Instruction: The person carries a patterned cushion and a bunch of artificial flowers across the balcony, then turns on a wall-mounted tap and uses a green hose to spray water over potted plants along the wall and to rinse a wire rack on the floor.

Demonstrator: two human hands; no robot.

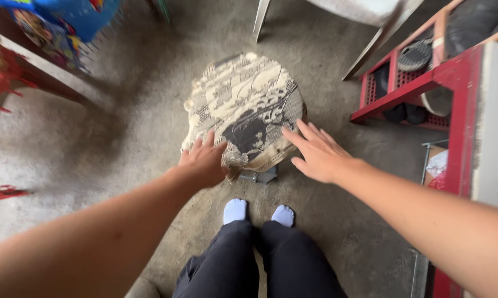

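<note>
Item: round patterned cushion [243, 107] on low stool, concrete floor [127, 105].
Left hand [204, 161] pinched its 7 o'clock edge; right hand [318, 153], grip spread, touched 4 o'clock edge.

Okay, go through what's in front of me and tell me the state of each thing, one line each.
Patterned cushion: lying on a low stool, near edge drooping over the side.
Left hand: on the cushion's near edge, fingers curled over it.
Right hand: open, fingers spread, fingertips at the cushion's right edge.
Red shelf rack: upright, dark shoes inside.
Socked feet: together on the concrete floor.
</note>
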